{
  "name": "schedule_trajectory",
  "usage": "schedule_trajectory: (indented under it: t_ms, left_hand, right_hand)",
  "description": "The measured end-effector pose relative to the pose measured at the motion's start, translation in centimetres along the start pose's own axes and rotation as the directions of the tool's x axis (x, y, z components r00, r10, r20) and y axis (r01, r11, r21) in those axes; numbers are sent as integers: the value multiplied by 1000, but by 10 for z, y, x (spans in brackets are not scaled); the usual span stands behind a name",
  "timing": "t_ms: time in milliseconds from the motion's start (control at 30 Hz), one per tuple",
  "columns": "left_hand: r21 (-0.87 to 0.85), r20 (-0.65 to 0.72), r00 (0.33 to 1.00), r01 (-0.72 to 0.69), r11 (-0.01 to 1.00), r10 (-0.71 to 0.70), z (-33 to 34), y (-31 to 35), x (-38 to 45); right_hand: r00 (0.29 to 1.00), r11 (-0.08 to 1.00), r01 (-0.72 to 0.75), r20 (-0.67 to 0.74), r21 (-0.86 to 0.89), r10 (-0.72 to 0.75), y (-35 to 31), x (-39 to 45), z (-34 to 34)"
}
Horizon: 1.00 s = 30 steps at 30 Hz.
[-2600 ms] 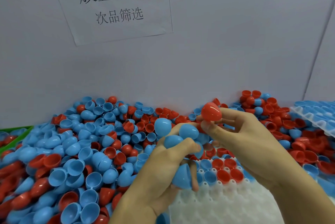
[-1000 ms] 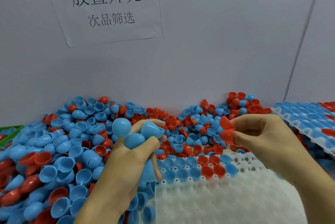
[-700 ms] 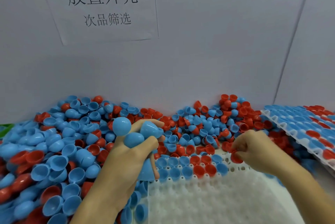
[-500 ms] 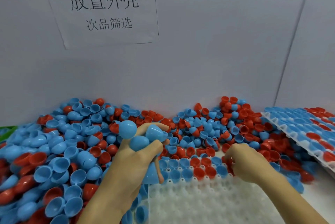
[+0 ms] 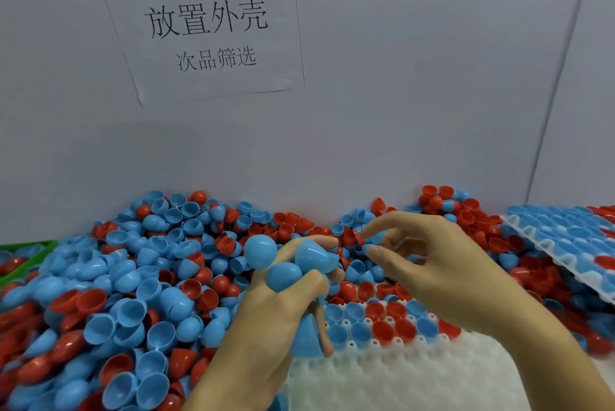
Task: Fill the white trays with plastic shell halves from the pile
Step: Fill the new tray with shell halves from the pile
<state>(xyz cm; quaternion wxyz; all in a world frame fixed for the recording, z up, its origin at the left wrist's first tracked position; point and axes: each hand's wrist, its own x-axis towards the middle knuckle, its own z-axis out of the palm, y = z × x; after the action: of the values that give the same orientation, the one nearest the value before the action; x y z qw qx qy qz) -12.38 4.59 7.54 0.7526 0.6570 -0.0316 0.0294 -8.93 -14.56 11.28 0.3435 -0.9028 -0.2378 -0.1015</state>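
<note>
Left hand (image 5: 283,304) grips several smooth blue plastic shell halves (image 5: 286,264), domes up, above dimpled white tray (image 5: 399,377); right hand (image 5: 429,264) pinches one blue half (image 5: 377,237); orientation unclear.

Glossy plastic shell halves (image 5: 133,307); matt white tray (image 5: 399,377)

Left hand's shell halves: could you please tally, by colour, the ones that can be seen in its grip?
Blue shell halves: 4
Red: 0
Total: 4 visible in the left hand; any tucked behind the fingers cannot be seen.
</note>
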Motion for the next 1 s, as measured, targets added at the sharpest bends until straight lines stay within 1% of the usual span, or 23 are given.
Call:
schedule_trajectory:
  t_ms: [33,100,167,233,300,400,467,667,767,900,1000]
  left_hand:
    - [-6,1,999,-36,999,36,0,-2,2]
    - [36,22,997,-77,996,76,-1,-5,4]
    - [73,25,996,-86,994,84,-2,-8,7]
    - [57,44,996,-80,995,77,-2,-10,8]
    - [4,72,996,-57,998,57,1,-7,8]
    - [-148,109,994,8,989,8,2,-5,9]
    - [-211,112,994,33,977,-9,2,-5,10]
    - [-265,91,996,41,963,-18,2,-7,19]
    - [-260,64,996,83,962,-68,1,-7,21]
    - [-239,-36,996,66,969,-76,1,-7,28]
    - [-300,-18,997,69,952,-77,0,-4,27]
  right_hand:
    - [1000,997,13,-24,75,-11,-7,4,3]
    - [998,987,61,-16,149,-60,-20,4,14]
    - [998,985,64,-3,158,-64,-13,6,28]
    - [998,989,58,-3,138,-58,-7,8,32]
    - [999,989,47,-19,141,-45,-3,11,33]
    - [999,983,46,-22,180,-42,3,12,34]
    - [999,979,44,-21,200,-40,6,13,34]
    - [998,977,24,-58,214,-12,15,13,31]
    - [998,979,13,-62,205,0,16,14,32]
    - [998,981,-1,-56,195,12,15,15,34]
    - [998,976,-11,-58,215,24,15,15,34]
